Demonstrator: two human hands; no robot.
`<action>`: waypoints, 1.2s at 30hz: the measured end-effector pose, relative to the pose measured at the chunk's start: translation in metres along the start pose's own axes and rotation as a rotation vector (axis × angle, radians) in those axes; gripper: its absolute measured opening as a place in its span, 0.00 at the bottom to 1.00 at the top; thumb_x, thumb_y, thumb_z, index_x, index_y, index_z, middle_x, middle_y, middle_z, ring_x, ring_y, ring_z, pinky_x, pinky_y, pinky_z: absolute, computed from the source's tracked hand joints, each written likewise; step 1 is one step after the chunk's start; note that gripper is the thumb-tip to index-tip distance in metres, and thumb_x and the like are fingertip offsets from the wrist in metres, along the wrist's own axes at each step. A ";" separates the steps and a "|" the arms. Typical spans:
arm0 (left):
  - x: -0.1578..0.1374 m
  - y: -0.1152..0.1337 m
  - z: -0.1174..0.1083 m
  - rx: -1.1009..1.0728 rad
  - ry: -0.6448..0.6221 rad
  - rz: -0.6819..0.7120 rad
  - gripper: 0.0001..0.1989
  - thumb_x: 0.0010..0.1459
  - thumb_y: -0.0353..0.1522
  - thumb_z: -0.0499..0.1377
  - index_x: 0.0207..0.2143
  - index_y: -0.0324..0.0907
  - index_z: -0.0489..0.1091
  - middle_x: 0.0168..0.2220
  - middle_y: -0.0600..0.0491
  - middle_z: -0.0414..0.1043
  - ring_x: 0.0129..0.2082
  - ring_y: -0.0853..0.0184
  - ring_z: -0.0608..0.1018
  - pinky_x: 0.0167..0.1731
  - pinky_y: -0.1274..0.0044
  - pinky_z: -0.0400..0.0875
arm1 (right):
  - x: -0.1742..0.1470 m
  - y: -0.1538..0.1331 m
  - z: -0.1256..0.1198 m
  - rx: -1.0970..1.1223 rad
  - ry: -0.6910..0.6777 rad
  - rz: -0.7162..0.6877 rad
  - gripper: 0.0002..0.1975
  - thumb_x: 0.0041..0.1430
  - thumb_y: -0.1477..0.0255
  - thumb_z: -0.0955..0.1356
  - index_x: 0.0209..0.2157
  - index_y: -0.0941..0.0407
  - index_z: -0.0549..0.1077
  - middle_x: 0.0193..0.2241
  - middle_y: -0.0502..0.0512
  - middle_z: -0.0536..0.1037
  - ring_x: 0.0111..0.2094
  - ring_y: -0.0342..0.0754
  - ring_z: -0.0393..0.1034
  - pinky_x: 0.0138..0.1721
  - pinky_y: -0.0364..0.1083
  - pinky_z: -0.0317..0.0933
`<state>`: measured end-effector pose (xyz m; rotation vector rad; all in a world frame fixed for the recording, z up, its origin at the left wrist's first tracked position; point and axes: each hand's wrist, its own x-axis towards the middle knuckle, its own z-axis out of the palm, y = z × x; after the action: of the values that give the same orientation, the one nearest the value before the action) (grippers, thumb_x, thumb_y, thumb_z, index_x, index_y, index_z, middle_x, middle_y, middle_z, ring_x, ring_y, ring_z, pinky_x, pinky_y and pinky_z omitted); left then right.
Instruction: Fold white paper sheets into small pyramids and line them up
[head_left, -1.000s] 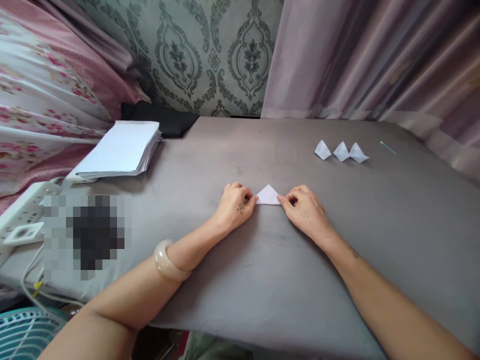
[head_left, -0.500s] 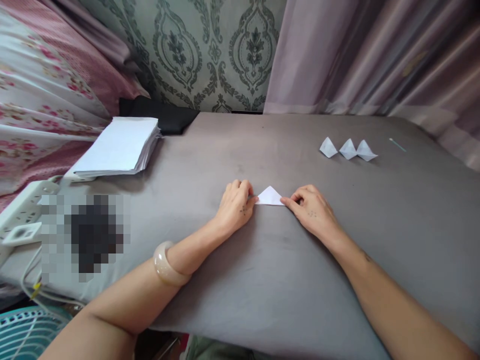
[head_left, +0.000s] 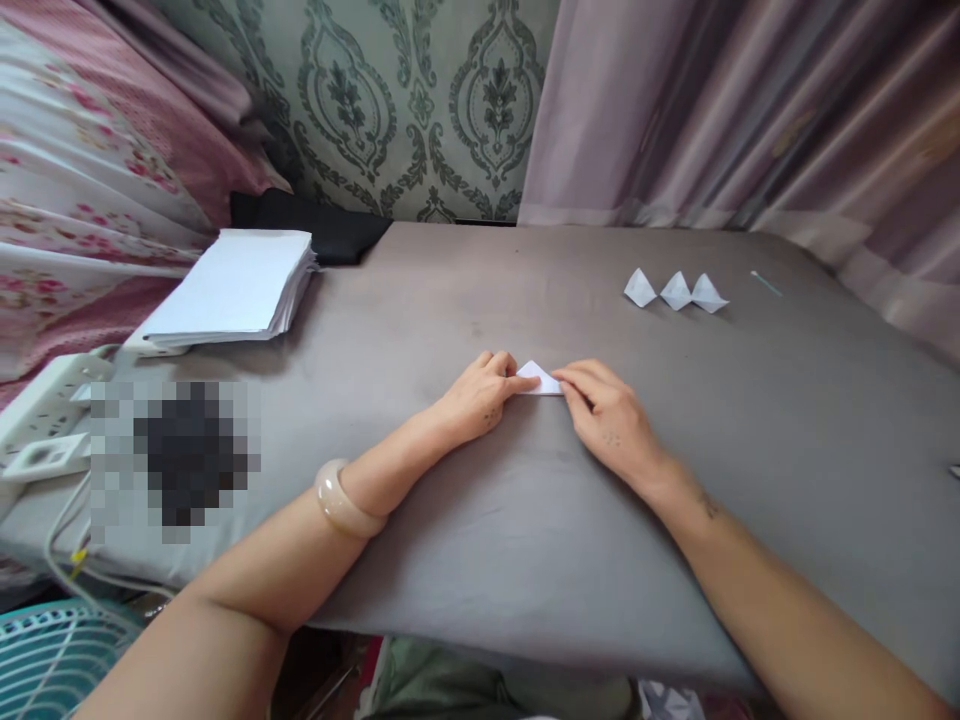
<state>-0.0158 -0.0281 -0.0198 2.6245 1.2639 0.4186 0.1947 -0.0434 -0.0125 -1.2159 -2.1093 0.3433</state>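
A small white folded paper triangle point(head_left: 549, 386) lies on the grey cloth, its peak pointing away from me. My left hand point(head_left: 481, 393) is at its left side, with the thumb stretched across the paper and the other fingers curled against its edge. At the right corner, my right hand point(head_left: 606, 412) pinches the paper between thumb and fingers. Fingertips hide both lower corners. Farther back on the right stand three folded white paper pieces point(head_left: 676, 291) in a row, pointed at the top.
A thick stack of white paper point(head_left: 232, 285) sits at the back left, beside a black folded item point(head_left: 315, 225). A white power strip point(head_left: 52, 400) and a blurred dark patch point(head_left: 195, 455) are at the left. A thin stick point(head_left: 766, 284) lies at the far right.
My left thumb has moved inward onto the paper's face. My right hand has shifted its pinch, its fingers now closer over the right corner. The view has moved slightly.
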 end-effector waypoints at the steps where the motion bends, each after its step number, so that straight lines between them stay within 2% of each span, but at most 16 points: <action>1: 0.000 0.000 0.000 0.000 -0.002 -0.010 0.25 0.59 0.22 0.46 0.52 0.49 0.71 0.44 0.47 0.65 0.38 0.64 0.66 0.46 0.71 0.65 | -0.002 -0.006 0.002 -0.034 -0.058 -0.037 0.14 0.66 0.72 0.59 0.46 0.55 0.74 0.43 0.58 0.75 0.45 0.51 0.68 0.48 0.50 0.63; 3: 0.000 0.000 0.000 -0.002 0.002 -0.062 0.24 0.60 0.23 0.46 0.51 0.49 0.71 0.43 0.47 0.65 0.38 0.63 0.66 0.45 0.69 0.65 | -0.005 -0.016 0.005 -0.140 -0.155 -0.072 0.16 0.66 0.69 0.59 0.51 0.55 0.71 0.45 0.60 0.74 0.47 0.53 0.67 0.47 0.52 0.63; 6: -0.002 -0.001 0.001 -0.023 0.073 -0.241 0.19 0.62 0.30 0.50 0.54 0.46 0.67 0.42 0.46 0.66 0.40 0.60 0.67 0.45 0.65 0.65 | -0.009 -0.023 0.007 -0.291 -0.211 -0.086 0.20 0.67 0.65 0.58 0.56 0.55 0.67 0.46 0.61 0.73 0.45 0.55 0.65 0.44 0.54 0.64; 9: -0.005 -0.003 0.002 -0.054 0.131 -0.388 0.16 0.61 0.37 0.54 0.51 0.44 0.66 0.43 0.45 0.67 0.43 0.57 0.68 0.45 0.63 0.65 | -0.011 -0.023 0.008 -0.369 -0.232 -0.096 0.21 0.67 0.63 0.58 0.56 0.55 0.68 0.46 0.61 0.72 0.44 0.55 0.64 0.41 0.53 0.64; 14: -0.012 -0.008 -0.002 -0.134 0.131 -0.460 0.14 0.58 0.37 0.58 0.47 0.44 0.68 0.43 0.46 0.69 0.44 0.57 0.69 0.46 0.62 0.65 | -0.006 -0.023 0.006 -0.396 -0.229 -0.117 0.19 0.66 0.63 0.59 0.53 0.53 0.72 0.43 0.60 0.73 0.41 0.54 0.64 0.38 0.52 0.62; 16: -0.013 -0.010 -0.006 -0.200 0.117 -0.471 0.14 0.56 0.35 0.60 0.45 0.44 0.69 0.42 0.47 0.69 0.44 0.58 0.70 0.47 0.63 0.65 | 0.002 -0.023 0.003 -0.359 -0.250 -0.102 0.17 0.66 0.64 0.59 0.47 0.54 0.75 0.41 0.60 0.73 0.40 0.52 0.65 0.40 0.51 0.62; 18: -0.013 -0.010 -0.008 -0.253 0.109 -0.487 0.11 0.55 0.35 0.60 0.41 0.44 0.72 0.40 0.48 0.70 0.43 0.59 0.70 0.48 0.64 0.64 | 0.014 -0.020 0.002 -0.291 -0.289 -0.065 0.18 0.67 0.65 0.58 0.36 0.54 0.78 0.38 0.58 0.73 0.39 0.50 0.66 0.41 0.50 0.61; 20: -0.011 -0.007 -0.010 -0.268 0.119 -0.522 0.10 0.55 0.38 0.60 0.38 0.45 0.74 0.38 0.49 0.69 0.42 0.59 0.70 0.48 0.64 0.64 | 0.026 -0.014 0.004 -0.201 -0.317 -0.015 0.20 0.66 0.64 0.59 0.26 0.55 0.75 0.34 0.56 0.72 0.37 0.48 0.67 0.42 0.48 0.60; 22: -0.008 -0.003 -0.011 -0.257 0.132 -0.547 0.12 0.54 0.42 0.62 0.36 0.44 0.75 0.38 0.48 0.69 0.43 0.57 0.70 0.48 0.63 0.63 | 0.035 -0.006 0.010 -0.123 -0.295 0.063 0.18 0.63 0.64 0.62 0.22 0.55 0.72 0.31 0.53 0.72 0.32 0.45 0.67 0.37 0.46 0.60; 24: -0.005 0.002 -0.012 -0.247 0.127 -0.550 0.13 0.53 0.43 0.63 0.36 0.44 0.76 0.39 0.47 0.70 0.45 0.55 0.70 0.48 0.62 0.63 | 0.037 0.001 0.019 -0.080 -0.220 0.116 0.12 0.59 0.64 0.65 0.26 0.55 0.73 0.29 0.51 0.73 0.30 0.45 0.67 0.35 0.45 0.60; 26: -0.003 0.005 -0.012 -0.250 0.109 -0.556 0.12 0.53 0.42 0.64 0.35 0.44 0.76 0.40 0.47 0.70 0.46 0.55 0.69 0.47 0.62 0.62 | 0.034 0.005 0.028 -0.071 -0.139 0.119 0.09 0.57 0.65 0.66 0.31 0.55 0.74 0.32 0.52 0.73 0.32 0.46 0.68 0.36 0.46 0.61; 30: -0.002 0.007 -0.011 -0.277 0.104 -0.586 0.10 0.53 0.40 0.64 0.34 0.43 0.76 0.41 0.47 0.71 0.48 0.55 0.69 0.48 0.63 0.61 | 0.025 0.005 0.036 -0.204 -0.004 0.139 0.18 0.57 0.62 0.66 0.46 0.57 0.73 0.46 0.62 0.71 0.44 0.54 0.68 0.45 0.52 0.63; 33: -0.003 0.005 -0.009 -0.321 0.117 -0.590 0.10 0.52 0.39 0.64 0.33 0.43 0.76 0.41 0.48 0.71 0.48 0.57 0.69 0.49 0.64 0.60 | 0.024 0.003 0.035 -0.265 -0.053 0.117 0.18 0.59 0.63 0.63 0.46 0.56 0.75 0.48 0.63 0.71 0.48 0.59 0.65 0.50 0.57 0.60; 36: -0.003 0.002 -0.006 -0.368 0.130 -0.561 0.10 0.52 0.40 0.64 0.32 0.43 0.75 0.41 0.49 0.72 0.47 0.58 0.70 0.50 0.65 0.59 | 0.026 0.004 0.033 -0.162 -0.105 0.152 0.15 0.59 0.64 0.63 0.43 0.55 0.75 0.48 0.61 0.72 0.49 0.58 0.65 0.52 0.57 0.59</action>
<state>-0.0181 -0.0314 -0.0139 1.8679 1.6956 0.6481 0.1667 -0.0159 -0.0276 -1.4865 -2.1736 0.3150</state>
